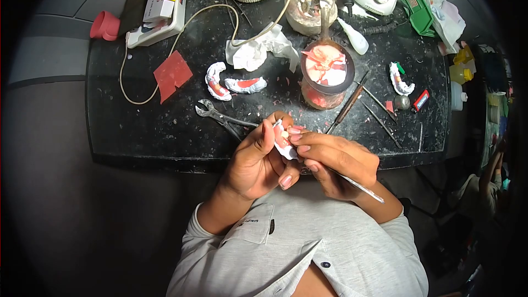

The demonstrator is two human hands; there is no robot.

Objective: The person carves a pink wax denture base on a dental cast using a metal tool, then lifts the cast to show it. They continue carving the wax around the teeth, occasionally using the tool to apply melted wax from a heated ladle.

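Observation:
My left hand (250, 168) is closed around a small white plaster dental cast (286, 150) with pink wax and pale teeth on it, held just past the table's front edge. A slim metal hand tool (360, 186) is gripped in my right hand (338, 159), its handle end pointing down to the right. The tool's working tip is hidden behind my fingers. My right fingertips touch or nearly touch the wax on the cast. Behind my left hand lies a pair of metal pliers (219, 115), partly covered by it.
Two casts with pink wax (218, 81) (246, 85) lie beyond the pliers. A wax-filled pot (328, 91) stands centrally, with several tools, including a brown-handled one (349, 104), to its right. Farther out are a red wax sheet (173, 76), crumpled tissue (258, 49) and another cast (401, 81).

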